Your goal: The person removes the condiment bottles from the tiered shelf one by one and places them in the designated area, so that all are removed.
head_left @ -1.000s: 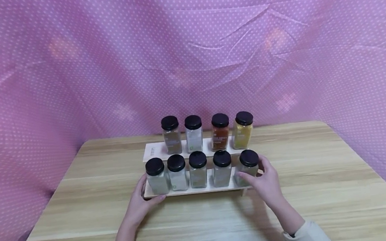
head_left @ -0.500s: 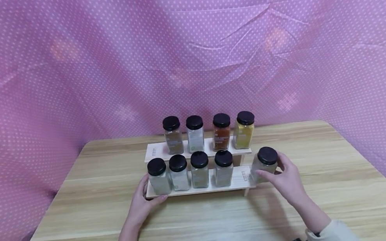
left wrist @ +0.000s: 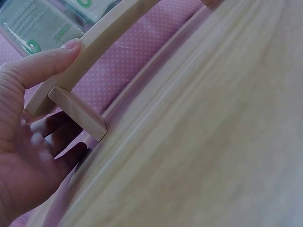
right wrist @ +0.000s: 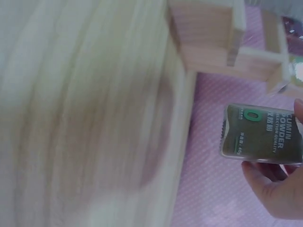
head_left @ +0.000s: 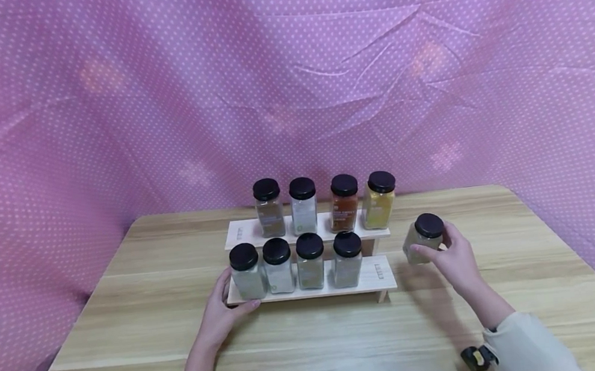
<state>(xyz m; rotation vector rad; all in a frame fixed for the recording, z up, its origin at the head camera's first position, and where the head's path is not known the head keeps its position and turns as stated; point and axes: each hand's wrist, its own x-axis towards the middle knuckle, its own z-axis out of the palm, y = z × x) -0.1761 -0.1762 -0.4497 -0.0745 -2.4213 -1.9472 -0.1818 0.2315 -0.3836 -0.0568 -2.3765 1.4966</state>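
Pink dotted cloth (head_left: 287,90) behind wood-grain table (head_left: 314,344). Two-step wooden rack (head_left: 376,272) carries eight black-lidded jars (head_left: 311,272). Left hand (head_left: 217,316) grips rack's left end, thumb on front edge. Right hand (head_left: 457,262) pinches cumin jar (head_left: 422,236) between thumb and fingers, tilted, above table, right of rack.

Nine square, clear, black-lidded spice jars (head_left: 312,273); one two-tiered, pale wooden rack (head_left: 371,274); two bare hands (head_left: 216,313); one pale wood-grain table (head_left: 314,341).
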